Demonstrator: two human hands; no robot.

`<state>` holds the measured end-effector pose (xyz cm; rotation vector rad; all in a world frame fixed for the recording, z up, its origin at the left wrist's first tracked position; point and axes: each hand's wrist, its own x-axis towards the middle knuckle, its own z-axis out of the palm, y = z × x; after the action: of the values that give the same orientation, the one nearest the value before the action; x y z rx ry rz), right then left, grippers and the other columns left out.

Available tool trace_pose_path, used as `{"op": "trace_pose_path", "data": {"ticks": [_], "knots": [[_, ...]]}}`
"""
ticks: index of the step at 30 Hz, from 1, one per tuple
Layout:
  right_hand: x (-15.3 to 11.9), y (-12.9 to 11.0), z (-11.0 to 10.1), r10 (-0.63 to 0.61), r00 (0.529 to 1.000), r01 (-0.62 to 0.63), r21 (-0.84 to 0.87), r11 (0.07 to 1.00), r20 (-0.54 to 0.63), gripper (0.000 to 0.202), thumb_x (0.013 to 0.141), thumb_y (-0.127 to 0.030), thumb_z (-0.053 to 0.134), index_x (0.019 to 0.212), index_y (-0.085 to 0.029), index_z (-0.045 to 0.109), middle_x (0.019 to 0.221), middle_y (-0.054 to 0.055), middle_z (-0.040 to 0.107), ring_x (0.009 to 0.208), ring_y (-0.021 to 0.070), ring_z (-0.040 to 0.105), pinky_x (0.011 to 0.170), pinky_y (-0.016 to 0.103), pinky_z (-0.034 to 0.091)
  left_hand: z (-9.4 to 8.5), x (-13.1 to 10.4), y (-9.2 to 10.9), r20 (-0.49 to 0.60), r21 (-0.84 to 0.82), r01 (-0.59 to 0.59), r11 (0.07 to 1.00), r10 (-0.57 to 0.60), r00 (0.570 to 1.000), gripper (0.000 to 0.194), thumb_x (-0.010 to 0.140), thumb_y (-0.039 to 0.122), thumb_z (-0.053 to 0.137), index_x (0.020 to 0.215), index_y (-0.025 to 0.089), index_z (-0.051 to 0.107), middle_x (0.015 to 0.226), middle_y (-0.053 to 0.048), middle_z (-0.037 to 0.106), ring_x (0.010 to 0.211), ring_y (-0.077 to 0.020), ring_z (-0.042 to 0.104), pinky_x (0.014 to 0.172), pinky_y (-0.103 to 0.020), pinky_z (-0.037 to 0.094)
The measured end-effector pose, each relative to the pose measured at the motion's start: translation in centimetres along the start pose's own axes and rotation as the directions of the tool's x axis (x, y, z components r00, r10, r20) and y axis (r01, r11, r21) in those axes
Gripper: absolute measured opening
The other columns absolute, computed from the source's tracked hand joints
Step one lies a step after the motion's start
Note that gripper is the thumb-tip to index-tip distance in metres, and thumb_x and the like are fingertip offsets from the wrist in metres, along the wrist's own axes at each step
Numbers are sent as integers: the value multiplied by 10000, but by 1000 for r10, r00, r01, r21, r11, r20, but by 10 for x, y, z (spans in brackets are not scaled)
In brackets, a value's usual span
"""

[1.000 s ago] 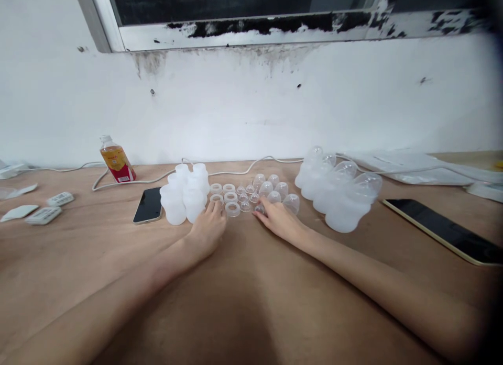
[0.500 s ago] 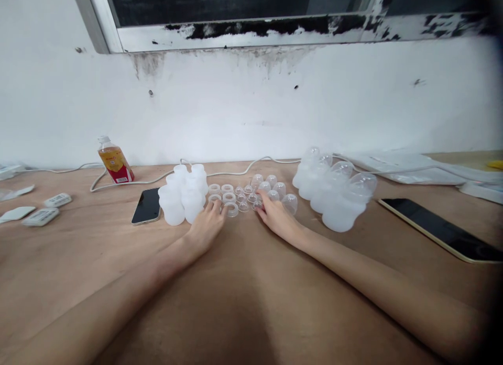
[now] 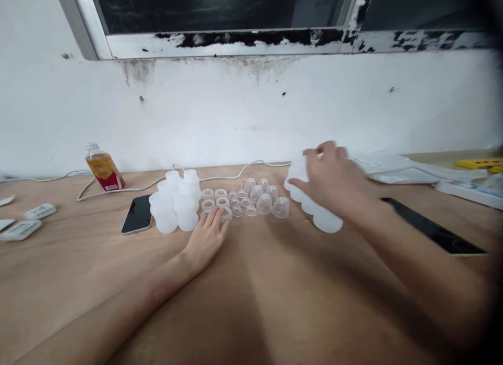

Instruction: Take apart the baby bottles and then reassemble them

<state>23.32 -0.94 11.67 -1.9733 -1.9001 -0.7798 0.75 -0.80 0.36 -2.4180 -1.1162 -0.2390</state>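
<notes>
My left hand (image 3: 210,234) rests with its fingers apart on the nearest of the clear rings (image 3: 208,203). Left of it stand several white translucent bottles (image 3: 165,216). Small clear nipple-shaped pieces (image 3: 250,210) and larger clear domed caps (image 3: 280,207) lie in rows to the right of the rings. Over the right group of white bottles (image 3: 328,221), my right hand (image 3: 328,171) is raised with thumb and fingers spread. It hides the tops of those bottles, and nothing shows between its fingers.
A black phone (image 3: 137,214) lies left of the bottles, and a dark flat device (image 3: 432,226) lies at the right. A drink bottle (image 3: 105,168), a white cable (image 3: 231,177) and plastic bags (image 3: 396,168) are near the wall. White packets (image 3: 40,211) lie far left.
My right hand has left the small clear pieces and moved right and up, over the right bottles. My left hand remains at the rings. The view has shifted slightly to the right.
</notes>
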Motion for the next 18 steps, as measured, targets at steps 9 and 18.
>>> {"op": "trace_pose_path", "data": {"ticks": [9,18], "knots": [[12,67,-6,-149,749,42,178,983,645,148,632,-294,509,561,-200,419,509,14,506,468,160,490,447,292,341,-1,0,0,-52,-44,-34,998,32,998,234,791,97,380,998,91,489,1165,-155,448,1093,-275,399,835,-366,397],[-22,-11,-29,-565,729,265,602,753,387,239,713,-404,446,831,-198,469,734,23,560,618,154,507,516,251,346,-41,-6,23,-200,-524,-96,846,-13,980,507,786,393,408,1198,126,287,1164,-128,443,1079,-229,403,902,-379,344]]}}
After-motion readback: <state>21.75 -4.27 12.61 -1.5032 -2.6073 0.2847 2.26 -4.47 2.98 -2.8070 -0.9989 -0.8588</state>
